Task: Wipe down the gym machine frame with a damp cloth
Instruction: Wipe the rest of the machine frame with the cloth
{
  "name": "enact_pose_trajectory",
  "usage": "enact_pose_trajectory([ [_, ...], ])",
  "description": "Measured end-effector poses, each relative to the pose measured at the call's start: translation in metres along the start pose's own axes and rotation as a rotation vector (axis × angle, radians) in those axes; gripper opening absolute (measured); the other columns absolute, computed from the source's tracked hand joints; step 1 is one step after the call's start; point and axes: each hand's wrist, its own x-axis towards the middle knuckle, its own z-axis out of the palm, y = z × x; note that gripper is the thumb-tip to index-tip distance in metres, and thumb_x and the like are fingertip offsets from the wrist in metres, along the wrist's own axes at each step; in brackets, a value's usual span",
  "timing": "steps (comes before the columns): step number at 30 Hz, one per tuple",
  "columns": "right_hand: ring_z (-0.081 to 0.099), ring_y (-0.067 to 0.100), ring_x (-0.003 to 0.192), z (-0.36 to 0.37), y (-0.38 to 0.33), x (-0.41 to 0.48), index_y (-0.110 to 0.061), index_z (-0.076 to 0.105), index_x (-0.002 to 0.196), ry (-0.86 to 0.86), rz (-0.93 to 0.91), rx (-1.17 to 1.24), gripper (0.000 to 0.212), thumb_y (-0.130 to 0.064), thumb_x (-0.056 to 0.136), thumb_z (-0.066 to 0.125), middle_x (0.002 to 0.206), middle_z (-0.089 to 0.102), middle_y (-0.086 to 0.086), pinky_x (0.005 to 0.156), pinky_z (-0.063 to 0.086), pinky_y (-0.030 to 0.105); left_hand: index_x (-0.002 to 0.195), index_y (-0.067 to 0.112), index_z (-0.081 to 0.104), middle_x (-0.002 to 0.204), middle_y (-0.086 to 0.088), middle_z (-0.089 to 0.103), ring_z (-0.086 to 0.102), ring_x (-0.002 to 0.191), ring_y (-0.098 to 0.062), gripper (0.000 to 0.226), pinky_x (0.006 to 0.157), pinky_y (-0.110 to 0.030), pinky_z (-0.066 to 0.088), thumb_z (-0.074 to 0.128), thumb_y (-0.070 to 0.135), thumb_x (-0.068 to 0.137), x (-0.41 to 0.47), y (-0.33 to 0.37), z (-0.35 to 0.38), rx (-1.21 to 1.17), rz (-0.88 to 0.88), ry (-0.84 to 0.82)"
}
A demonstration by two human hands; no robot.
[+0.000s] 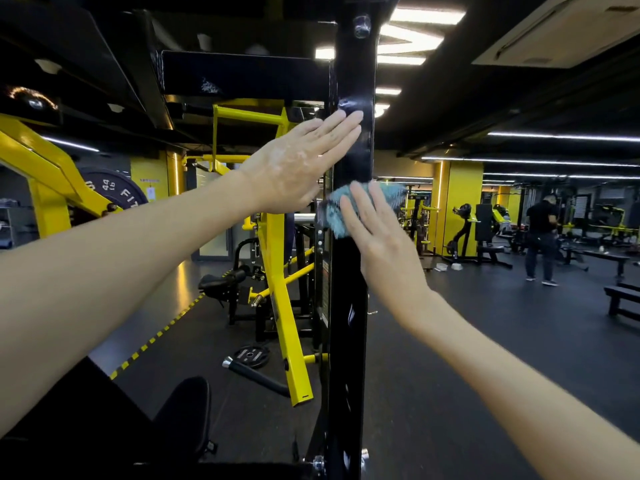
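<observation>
A glossy black upright post of the gym machine frame runs from top to bottom in the middle of the view. My left hand lies flat against the post's left edge, fingers straight and pointing up to the right. Just below it, my right hand presses a blue-grey cloth flat against the post with straight fingers. The cloth sticks out on both sides of the post and is partly covered by my right hand.
Black crossbeams of the frame pass overhead. A yellow machine arm and a weight plate stand left of the post, and a black padded seat is below. A person stands among benches at the far right.
</observation>
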Motion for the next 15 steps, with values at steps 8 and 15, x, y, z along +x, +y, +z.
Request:
enact_pose_trajectory([
  [8, 0.039, 0.038, 0.139, 0.0, -0.015, -0.087, -0.001, 0.047, 0.142, -0.185, -0.177, -0.001, 0.05, -0.002, 0.093, 0.035, 0.148, 0.044, 0.02, 0.108, 0.041, 0.051, 0.156, 0.001, 0.004, 0.165, -0.018, -0.001, 0.002, 0.153, -0.031, 0.077, 0.123, -0.039, 0.006, 0.038, 0.012, 0.088, -0.007, 0.011, 0.002, 0.0, 0.037, -0.006],
  [15, 0.035, 0.042, 0.14, -0.004, -0.001, -0.016, 0.003, 0.043, 0.143, -0.034, -0.008, 0.036, 0.066, 0.01, 0.08, 0.062, 0.149, 0.041, 0.024, 0.114, 0.031, 0.051, 0.156, 0.001, 0.004, 0.165, -0.018, 0.0, 0.002, 0.153, -0.03, 0.076, 0.121, -0.037, 0.003, 0.042, 0.007, 0.09, -0.01, 0.02, 0.004, -0.042, 0.001, 0.024],
])
